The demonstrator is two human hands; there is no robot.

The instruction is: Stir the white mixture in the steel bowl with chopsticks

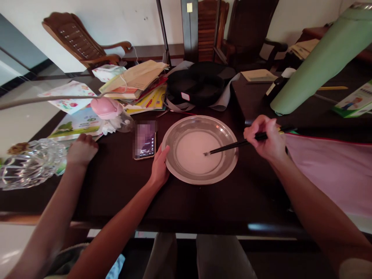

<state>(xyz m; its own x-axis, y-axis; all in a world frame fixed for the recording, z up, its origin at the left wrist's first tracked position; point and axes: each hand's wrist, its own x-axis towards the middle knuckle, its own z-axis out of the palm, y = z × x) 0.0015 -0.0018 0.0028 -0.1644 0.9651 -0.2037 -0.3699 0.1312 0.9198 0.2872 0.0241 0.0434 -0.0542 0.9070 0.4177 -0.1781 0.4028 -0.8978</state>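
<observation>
A round metal plate (229,164) sits on the dark wooden table (122,193) in front of me, with a pool of white liquid (193,153) in its middle. My left hand (159,167) grips the plate's left rim. My right hand (266,138) is closed on a pair of black chopsticks (229,146), and their tips dip into the white liquid near the plate's centre.
Another person's hand (81,149) rests on the table at the left, beside a clear glass bowl (29,164). A phone (144,140) lies left of the plate. Books and papers (136,83), a black bag (197,85), a green roll (322,62) and a pink cloth (334,170) surround it.
</observation>
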